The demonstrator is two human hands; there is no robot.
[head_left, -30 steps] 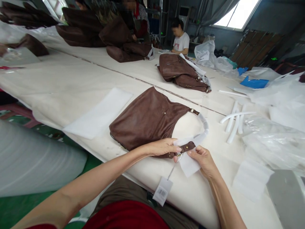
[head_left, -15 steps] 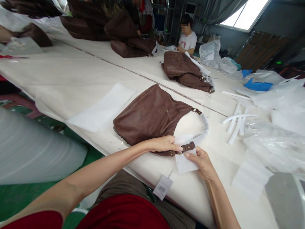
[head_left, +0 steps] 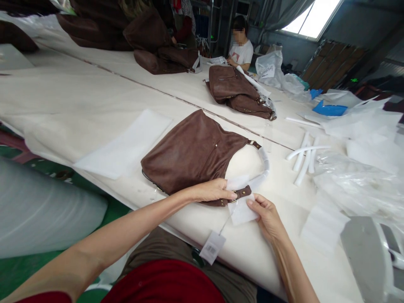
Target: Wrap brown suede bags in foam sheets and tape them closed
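Note:
A brown handbag (head_left: 186, 155) lies on the cream-covered table, its handle (head_left: 264, 164) wrapped in white and curving to the right. My left hand (head_left: 213, 190) is closed on the strap end near the buckle, thumb on the metal ring. A small white sheet (head_left: 242, 210) lies under the studded strap tab (head_left: 244, 192). Between thumb and fingers, my right hand (head_left: 265, 212) pinches the right edge of that sheet. From the buckle a white barcode tag (head_left: 213, 247) hangs by a string over the table's front edge.
Another brown bag (head_left: 240, 90) lies beyond, with more bags (head_left: 160, 54) at the back left. White foam strips (head_left: 304, 158) and clear plastic (head_left: 350, 176) are at the right. A flat white sheet (head_left: 126, 143) lies left. A person (head_left: 241, 50) sits across the table.
The view has shifted slightly, so the scene sits further left. My right hand has drawn a little away from the buckle with the sheet's edge. My left hand keeps its hold.

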